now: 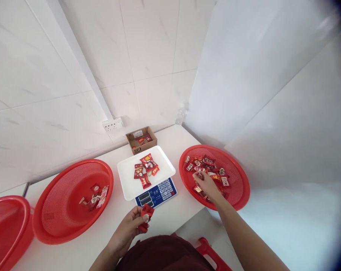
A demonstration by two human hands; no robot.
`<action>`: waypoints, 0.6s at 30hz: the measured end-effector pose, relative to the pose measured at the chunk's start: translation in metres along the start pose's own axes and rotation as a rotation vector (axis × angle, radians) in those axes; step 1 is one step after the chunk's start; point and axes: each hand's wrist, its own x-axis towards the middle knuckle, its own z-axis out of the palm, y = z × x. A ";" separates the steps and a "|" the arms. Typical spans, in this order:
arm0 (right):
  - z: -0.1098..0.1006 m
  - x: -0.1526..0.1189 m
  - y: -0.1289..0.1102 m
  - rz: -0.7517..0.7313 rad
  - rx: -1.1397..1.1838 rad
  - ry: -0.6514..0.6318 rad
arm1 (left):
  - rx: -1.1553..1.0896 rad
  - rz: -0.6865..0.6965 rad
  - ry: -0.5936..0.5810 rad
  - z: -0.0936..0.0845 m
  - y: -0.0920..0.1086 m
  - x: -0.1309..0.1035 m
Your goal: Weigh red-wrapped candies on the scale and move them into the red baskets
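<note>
My left hand [126, 229] is closed around a small red snack packet [147, 216], just in front of the scale. My right hand [206, 183] reaches into the right red basket [239, 188], its fingers pinched together among several red wrapped snacks [208, 161]. What those fingers grip, if anything, I cannot make out. Between my hands stands a digital scale [156, 194] with a blue keypad. Its white tray [128, 188] carries a few packets, among them a large red one [149, 162], a dark red one [138, 171] and a narrow red one [144, 181].
Behind the scale is a small cardboard box [142, 145] with red packets inside. A second red basket [57, 203] at left holds several packets, and another red basket [6, 226] is cut off by the left edge. A red stool [212, 256] shows below the table [170, 222].
</note>
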 end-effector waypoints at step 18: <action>0.012 0.132 0.039 0.105 -0.809 -0.167 | -0.021 -0.021 0.177 -0.010 -0.004 0.002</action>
